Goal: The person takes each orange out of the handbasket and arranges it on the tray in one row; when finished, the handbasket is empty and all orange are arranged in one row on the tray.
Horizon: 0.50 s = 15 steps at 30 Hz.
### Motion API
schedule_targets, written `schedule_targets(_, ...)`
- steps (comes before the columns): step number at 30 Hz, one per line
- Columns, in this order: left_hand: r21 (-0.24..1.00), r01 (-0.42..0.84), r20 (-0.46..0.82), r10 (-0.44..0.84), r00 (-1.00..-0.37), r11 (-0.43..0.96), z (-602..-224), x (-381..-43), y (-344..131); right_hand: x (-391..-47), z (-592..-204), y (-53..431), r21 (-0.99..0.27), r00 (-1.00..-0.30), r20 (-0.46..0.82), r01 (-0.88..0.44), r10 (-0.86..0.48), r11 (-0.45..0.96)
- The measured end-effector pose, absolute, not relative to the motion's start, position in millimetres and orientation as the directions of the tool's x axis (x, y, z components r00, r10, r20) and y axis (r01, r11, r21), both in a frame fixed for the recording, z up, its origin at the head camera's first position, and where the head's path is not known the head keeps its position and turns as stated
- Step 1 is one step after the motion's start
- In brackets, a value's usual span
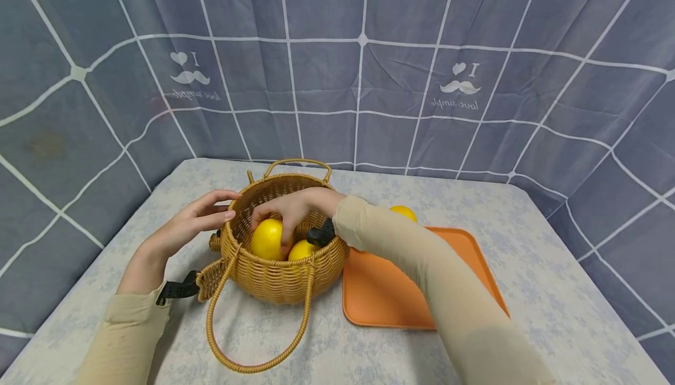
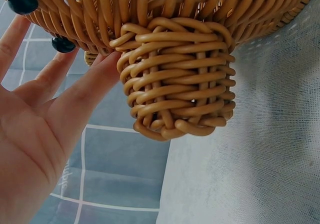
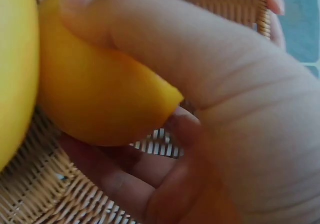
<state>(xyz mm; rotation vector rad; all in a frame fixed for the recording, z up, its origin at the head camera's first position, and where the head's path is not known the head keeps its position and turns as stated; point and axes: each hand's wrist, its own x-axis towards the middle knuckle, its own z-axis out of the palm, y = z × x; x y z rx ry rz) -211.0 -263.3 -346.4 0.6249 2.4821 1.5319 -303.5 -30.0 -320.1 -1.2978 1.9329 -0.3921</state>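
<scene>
Inside the wicker basket (image 1: 285,279), my right hand (image 1: 295,209) grips a yellow lemon (image 1: 268,239). The right wrist view shows the thumb over this lemon (image 3: 110,84) and the other fingers curled beneath it, with its pointed tip toward the palm. Close beside it lies a second lemon (image 1: 302,249), partly hidden by the wrist strap. My left hand (image 1: 181,227) rests its fairly straight fingers on the basket's left rim. From the left wrist view, the left hand (image 2: 45,109) touches the woven side near a dark bead (image 2: 22,0) and a woven protrusion (image 2: 177,79).
An orange tray (image 1: 387,291) lies right of the basket, partly under my right forearm. Another yellow fruit (image 1: 404,213) shows behind the sleeve, mostly hidden. One basket handle (image 1: 253,367) hangs toward the front; the other handle (image 1: 297,161) stands at the back. A grey-blue curtain (image 1: 327,80) surrounds the table.
</scene>
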Motion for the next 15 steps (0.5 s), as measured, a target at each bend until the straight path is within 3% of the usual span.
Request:
schedule_targets(6,0.883,0.267,0.085,0.426,-0.901,0.387,-347.1,-211.0,-264.9,-303.1,-314.3,-25.9,-0.648,-0.219,-0.389,-0.626,-0.895,0.434)
schedule_targets(15,0.891,0.251,0.072,0.427,-0.902,0.378,-348.7,-210.9,-264.2,-301.3,-301.2,-25.5,-0.669,-0.183,-0.348,-0.639,-0.92,0.38)
